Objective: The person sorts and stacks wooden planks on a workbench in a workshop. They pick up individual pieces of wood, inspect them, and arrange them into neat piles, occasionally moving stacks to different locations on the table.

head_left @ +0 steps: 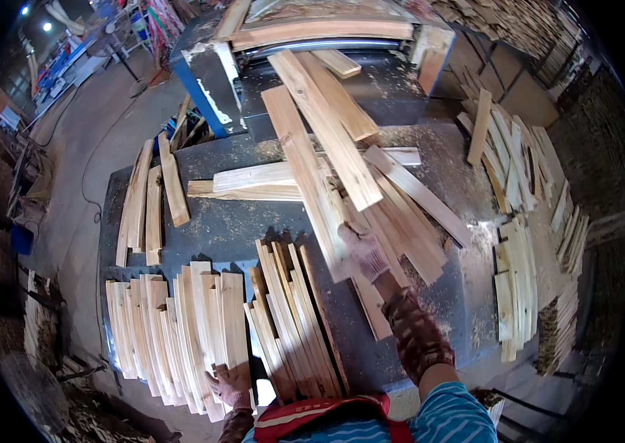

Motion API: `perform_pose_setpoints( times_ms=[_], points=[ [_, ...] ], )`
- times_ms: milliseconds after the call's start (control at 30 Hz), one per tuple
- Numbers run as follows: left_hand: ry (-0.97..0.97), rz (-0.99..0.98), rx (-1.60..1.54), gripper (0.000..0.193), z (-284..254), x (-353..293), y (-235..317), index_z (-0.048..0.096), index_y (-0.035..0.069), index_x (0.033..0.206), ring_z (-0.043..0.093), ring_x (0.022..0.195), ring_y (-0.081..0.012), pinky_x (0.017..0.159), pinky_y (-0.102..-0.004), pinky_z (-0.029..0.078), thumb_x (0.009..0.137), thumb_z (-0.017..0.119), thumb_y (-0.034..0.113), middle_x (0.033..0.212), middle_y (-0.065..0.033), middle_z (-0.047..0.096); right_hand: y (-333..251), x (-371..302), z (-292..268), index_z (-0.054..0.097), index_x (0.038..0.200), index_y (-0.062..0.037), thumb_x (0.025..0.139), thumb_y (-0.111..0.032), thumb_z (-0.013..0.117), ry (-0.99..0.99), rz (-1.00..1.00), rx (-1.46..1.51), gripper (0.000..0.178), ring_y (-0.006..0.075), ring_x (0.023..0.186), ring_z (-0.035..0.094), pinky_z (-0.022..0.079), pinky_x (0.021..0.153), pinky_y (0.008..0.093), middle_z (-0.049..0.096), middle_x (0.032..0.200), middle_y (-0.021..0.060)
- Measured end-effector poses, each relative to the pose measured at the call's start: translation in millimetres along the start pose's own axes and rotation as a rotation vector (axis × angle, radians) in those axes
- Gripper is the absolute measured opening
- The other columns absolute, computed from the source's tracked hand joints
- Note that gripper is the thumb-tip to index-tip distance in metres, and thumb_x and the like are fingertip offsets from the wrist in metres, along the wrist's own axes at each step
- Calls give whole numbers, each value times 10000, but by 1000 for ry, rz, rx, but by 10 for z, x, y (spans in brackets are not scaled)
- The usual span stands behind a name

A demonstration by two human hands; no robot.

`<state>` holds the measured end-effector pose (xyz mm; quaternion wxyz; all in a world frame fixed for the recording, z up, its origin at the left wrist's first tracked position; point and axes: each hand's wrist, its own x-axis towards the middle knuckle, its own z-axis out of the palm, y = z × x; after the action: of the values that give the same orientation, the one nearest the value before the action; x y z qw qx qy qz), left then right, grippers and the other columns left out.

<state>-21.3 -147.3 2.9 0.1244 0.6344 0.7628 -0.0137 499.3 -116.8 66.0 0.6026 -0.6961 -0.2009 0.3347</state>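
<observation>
On the dark bench, loose boards lie crossed from twelve to four o'clock, and a board row at eight. The right hand touches the loose boards, the left hand the row at seven; whether either grasps, I cannot tell.

Bare lane on tabletop between crosswise boards and near-left strip rows; left end pinched by loose planks / centre: plank heap blocks straight reach to machine, right hand at its near end / right: dusty passage between heap and stacked sticks
</observation>
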Motion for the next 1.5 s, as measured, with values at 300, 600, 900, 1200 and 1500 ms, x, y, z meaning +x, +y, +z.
perform_pose_setpoints(
  times_ms=[300, 600, 900, 1200, 1500],
  points=[
    [-823, 226, -1476, 772, -1083, 519, 1961, 334, 13, 1474, 588, 1142, -264, 988, -379, 492, 890, 738, 313, 1304, -174, 560, 148, -1921, 375, 634, 1171, -2, 968, -121, 630, -422, 402, 245, 236, 119, 960, 629, 529, 838, 243, 689, 1028, 54],
    [-719, -143, -1832, 336, -1093, 2162, 2253, 629, 54, 1130, 671, 966, -253, 847, -402, 592, 875, 729, 250, 1051, -83, 682, -663, -878, -210, 569, 1268, -45, 923, -195, 658, 43, -325, -619, 387, 312, 1052, 633, 533, 871, 365, 642, 1162, 176],
    [-674, 31, -2183, 260, -1624, 2774, 3380, 647, 54, 972, 676, 881, -205, 757, -308, 572, 999, 556, 296, 963, -99, 692, -1583, 1161, -601, 465, 1356, -46, 822, -468, 688, 194, -112, -1140, 717, 376, 1205, 563, 453, 1011, 449, 567, 1297, 243],
    [-1291, 354, -1369, 635, -659, 1111, 3871, 508, 86, 1365, 607, 1143, -222, 951, -395, 514, 841, 788, 312, 1256, -155, 615, -452, -620, 177, 532, 1240, -39, 745, -504, 794, 96, 105, -454, 728, 349, 947, 684, 550, 798, 420, 680, 1027, 197],
    [-799, 274, -1502, 256, -530, 1486, 3372, 638, 26, 1112, 655, 931, -162, 808, -291, 550, 911, 678, 178, 1033, -60, 685, 558, -966, 43, 402, 1441, -42, 873, -407, 704, 15, -422, -497, 740, 285, 1101, 631, 557, 801, 358, 626, 1238, 172]
  ],
)
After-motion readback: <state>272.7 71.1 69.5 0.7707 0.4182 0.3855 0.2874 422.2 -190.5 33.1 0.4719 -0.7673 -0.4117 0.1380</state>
